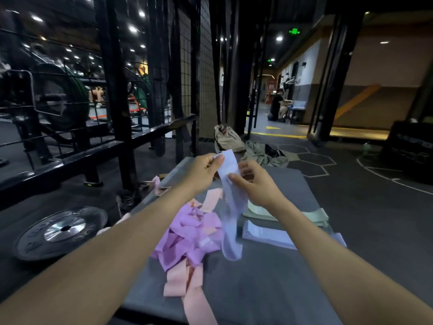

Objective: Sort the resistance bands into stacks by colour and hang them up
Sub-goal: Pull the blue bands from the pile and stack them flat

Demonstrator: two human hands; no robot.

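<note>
From the head view, a pale blue band (230, 207) is held up over the grey mat (269, 277) — its top pinched by the left hand (203, 171), lower down by the right hand (254, 184). Purple and pink bands (189, 240) lie heaped beneath — blue stack (269, 235) and green stack (288, 213) beside.

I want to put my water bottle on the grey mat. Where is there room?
The grey mat is bare at the near right, below the pale blue stack of bands, and at the far right corner beyond the green stack. The left middle is crowded with the purple and pink heap of bands.
</note>
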